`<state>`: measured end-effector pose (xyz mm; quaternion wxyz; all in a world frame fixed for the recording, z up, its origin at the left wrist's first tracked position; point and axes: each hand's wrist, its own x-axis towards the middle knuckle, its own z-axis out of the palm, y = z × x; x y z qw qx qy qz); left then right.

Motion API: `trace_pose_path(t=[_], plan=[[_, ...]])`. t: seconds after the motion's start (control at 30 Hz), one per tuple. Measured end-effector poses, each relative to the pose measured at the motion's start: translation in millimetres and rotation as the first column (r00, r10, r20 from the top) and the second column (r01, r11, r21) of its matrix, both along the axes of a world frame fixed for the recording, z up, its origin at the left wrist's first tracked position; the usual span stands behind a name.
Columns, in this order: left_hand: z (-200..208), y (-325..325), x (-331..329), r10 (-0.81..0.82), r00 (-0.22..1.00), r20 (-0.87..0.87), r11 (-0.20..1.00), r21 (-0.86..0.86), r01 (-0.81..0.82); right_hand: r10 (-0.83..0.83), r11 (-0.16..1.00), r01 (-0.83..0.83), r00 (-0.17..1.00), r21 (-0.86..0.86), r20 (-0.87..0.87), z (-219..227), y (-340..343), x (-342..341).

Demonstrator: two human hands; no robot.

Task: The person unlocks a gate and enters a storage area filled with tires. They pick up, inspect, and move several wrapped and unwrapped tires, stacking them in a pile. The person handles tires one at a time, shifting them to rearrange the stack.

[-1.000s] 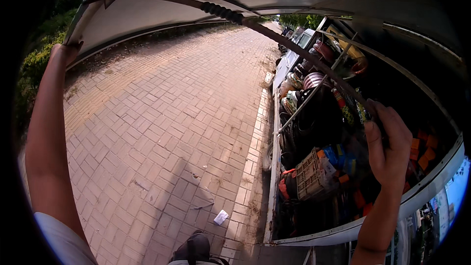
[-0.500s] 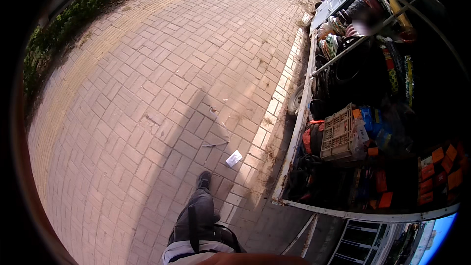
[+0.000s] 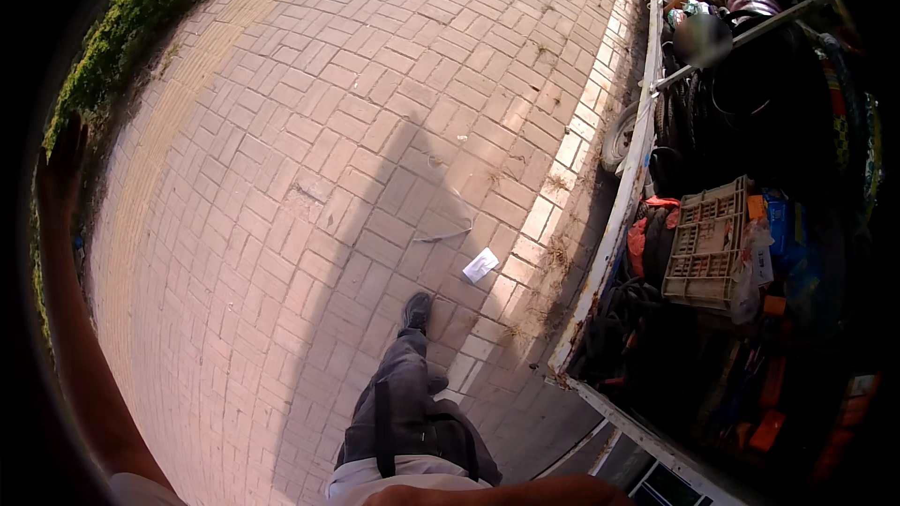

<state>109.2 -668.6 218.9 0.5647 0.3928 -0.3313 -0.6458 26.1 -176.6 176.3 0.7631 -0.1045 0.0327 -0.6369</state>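
My left hand (image 3: 64, 155) is raised at the far left edge, in front of the green hedge (image 3: 122, 33). Its fingers look stretched upward and apart, with nothing seen in them, though that edge is dark. My right arm (image 3: 506, 492) crosses the lower edge in front of my body; the hand itself is out of the picture. To the right stands an open cargo bed with a rusty white rim (image 3: 614, 253). In it are a beige plastic crate (image 3: 705, 248), black tyres (image 3: 741, 84), orange boxes (image 3: 767, 429) and a blue package (image 3: 786, 225).
Brick paving (image 3: 309, 131) spreads under me, with a yellow textured strip (image 3: 202, 75) along the hedge. A white paper (image 3: 480, 265) and a thin pale strip (image 3: 445, 235) lie near my shoe (image 3: 417, 311). A pale kerb (image 3: 562, 169) runs beside the cargo bed.
My left arm has risen into clear view at the left, its hand now by the hedge. The view has shifted, so the cargo bed sits farther right. More of my right arm shows below.
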Motion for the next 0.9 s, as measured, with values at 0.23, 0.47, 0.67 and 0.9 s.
trace_pose_path(t=[0.23, 0.47, 0.67, 0.9], plan=[[-144, 288, -142, -0.853, 0.263, 0.451, 0.378, 0.186, 0.907, -0.544, 0.835, 0.543, 0.839, 0.087, -0.015, 2, 12, -109], [0, 418, -289, -0.746, 0.556, 0.368, 0.232, -0.639, 0.734, -0.815, 0.529, 0.836, 0.453, -0.147, -0.362, 34, 65, -236], [62, 502, -420, -0.846, 0.514, 0.138, 0.148, -0.867, 0.477, -0.85, 0.514, 0.824, 0.453, -0.237, -0.27, 79, 95, -340], [119, 566, -555, -0.966, 0.24, 0.095, -0.015, -0.948, 0.318, -0.927, 0.296, 0.838, 0.135, -0.46, -0.35, 134, 143, -448]])
